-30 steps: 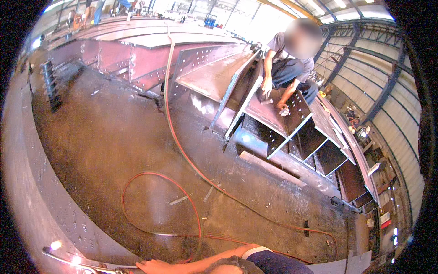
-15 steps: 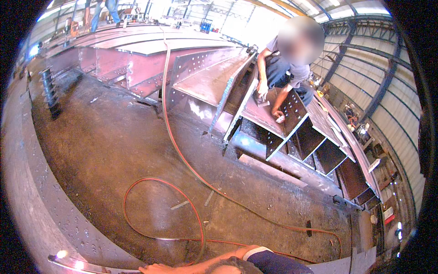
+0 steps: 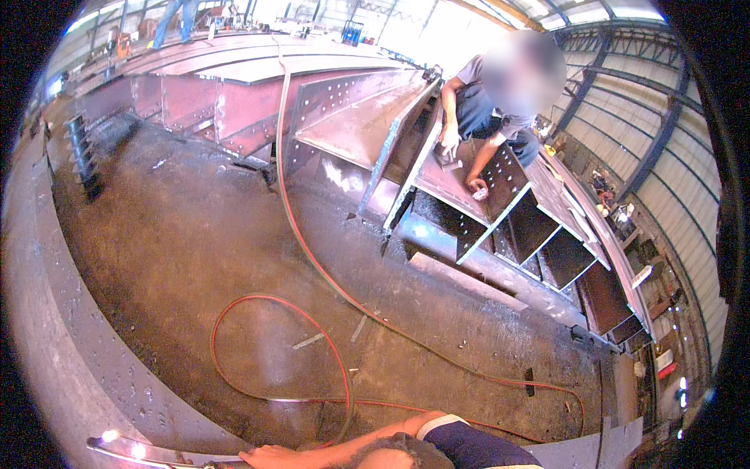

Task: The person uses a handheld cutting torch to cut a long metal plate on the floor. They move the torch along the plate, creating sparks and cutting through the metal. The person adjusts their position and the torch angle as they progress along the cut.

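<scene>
At the lower edge, my right forearm reaches leftward from a dark sleeve with a light trim. My right hand (image 3: 269, 456) is curled over the near end of a long, shiny metal tool (image 3: 160, 456), a slim tube-like piece with bright glints along it. The picture's rim cuts off the fingertips and part of the tool. My left hand does not show. Beyond my forearm, a red-and-grey hose (image 3: 332, 332) lies looped on the floor.
A co-worker (image 3: 476, 105) crouches on steel beams (image 3: 449, 187) at the upper right, holding a small block-like tool and a pale item. Rust-red plates (image 3: 195, 109) stand at the back left. A curved steel flange (image 3: 109, 352) edges the left, near a dark ribbed post (image 3: 82, 156).
The view has shifted slightly. My right hand and the metal tool sit a little higher and farther right in the picture, with the same hold. The co-worker stays crouched.
</scene>
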Tool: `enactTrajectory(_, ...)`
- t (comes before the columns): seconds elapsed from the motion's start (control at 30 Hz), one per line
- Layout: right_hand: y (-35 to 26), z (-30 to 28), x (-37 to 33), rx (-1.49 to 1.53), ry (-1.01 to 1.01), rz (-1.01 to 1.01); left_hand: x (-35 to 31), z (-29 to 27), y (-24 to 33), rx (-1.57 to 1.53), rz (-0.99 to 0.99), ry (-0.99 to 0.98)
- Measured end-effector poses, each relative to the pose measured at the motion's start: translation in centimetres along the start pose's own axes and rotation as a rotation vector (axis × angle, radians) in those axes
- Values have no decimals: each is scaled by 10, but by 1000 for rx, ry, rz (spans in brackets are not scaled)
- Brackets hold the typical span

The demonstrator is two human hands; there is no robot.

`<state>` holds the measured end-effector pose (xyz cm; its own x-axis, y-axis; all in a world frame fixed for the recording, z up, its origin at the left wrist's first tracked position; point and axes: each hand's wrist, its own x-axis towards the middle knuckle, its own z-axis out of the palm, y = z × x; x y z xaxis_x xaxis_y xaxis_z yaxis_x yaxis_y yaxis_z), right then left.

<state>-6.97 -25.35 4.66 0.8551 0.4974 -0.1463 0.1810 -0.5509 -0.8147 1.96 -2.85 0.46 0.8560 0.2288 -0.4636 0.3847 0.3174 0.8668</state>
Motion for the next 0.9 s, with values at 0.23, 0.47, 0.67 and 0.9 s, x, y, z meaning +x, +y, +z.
enactTrajectory(0.23,2,8,16,31,11,-80,-6,-13,10,6,46,39)
enactTrajectory(0.47,-4,-9,-10,40,-1,-37,-23,-4,-1,-2,-1,18)
enactTrajectory(0.67,20,13,21,121,-70,-100,-38,-57,-9,-32,107,49)
enactTrajectory(0.9,-20,-29,12,82,33,179,-94,15,62,437,183,1)
